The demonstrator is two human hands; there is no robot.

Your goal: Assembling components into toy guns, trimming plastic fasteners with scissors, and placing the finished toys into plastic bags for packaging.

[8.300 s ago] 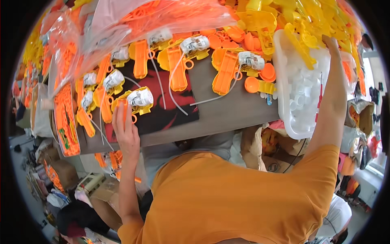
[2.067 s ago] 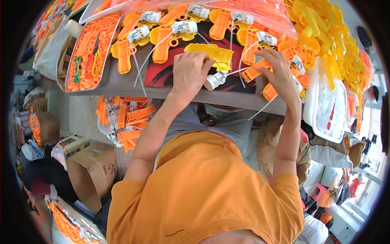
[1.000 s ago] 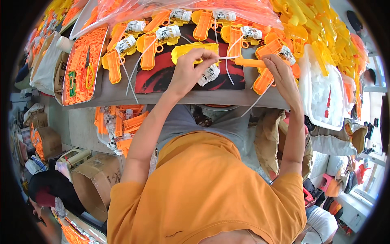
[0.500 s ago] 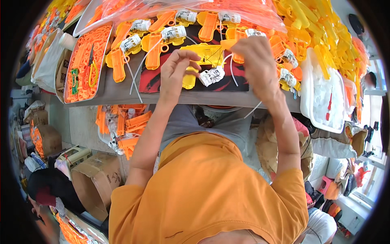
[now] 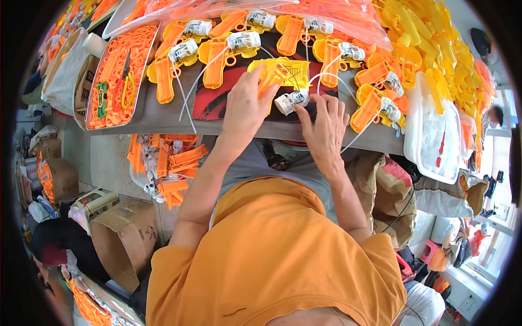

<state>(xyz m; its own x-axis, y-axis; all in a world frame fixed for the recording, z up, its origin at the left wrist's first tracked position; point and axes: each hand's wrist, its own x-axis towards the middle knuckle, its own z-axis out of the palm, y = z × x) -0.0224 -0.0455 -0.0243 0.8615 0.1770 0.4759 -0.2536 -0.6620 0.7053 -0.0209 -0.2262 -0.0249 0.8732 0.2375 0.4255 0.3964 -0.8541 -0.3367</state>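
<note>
On the patterned mat (image 5: pixel 212 104) lies a yellow toy-gun shell half (image 5: pixel 298 71), with thin dark wires over it. A white printed cylinder-shaped part (image 5: pixel 292 101) rests at its near edge, a white tube (image 5: pixel 321 75) running from it. My left hand (image 5: pixel 244 108) is closed on an orange plastic piece (image 5: pixel 273 77) above the shell's left part; motion blurs the piece. My right hand (image 5: pixel 324 127) is just right of the white part, fingers apart, holding nothing visible. Its thumb is beside that part; whether they touch I cannot tell.
Several orange-and-yellow toy-gun assemblies (image 5: pixel 212 70) with white parts surround the mat. At left, a tray (image 5: pixel 88 111) holds orange pieces, scissors (image 5: pixel 128 89) and a green tool (image 5: pixel 101 99). A white bin (image 5: pixel 416 155) with a red screwdriver (image 5: pixel 441 146) stands right, below piled yellow parts (image 5: pixel 413 32).
The orange piece seen by my right hand is now in my left hand. My right hand has come down and left, beside the white part; my left has moved right over the shell.
</note>
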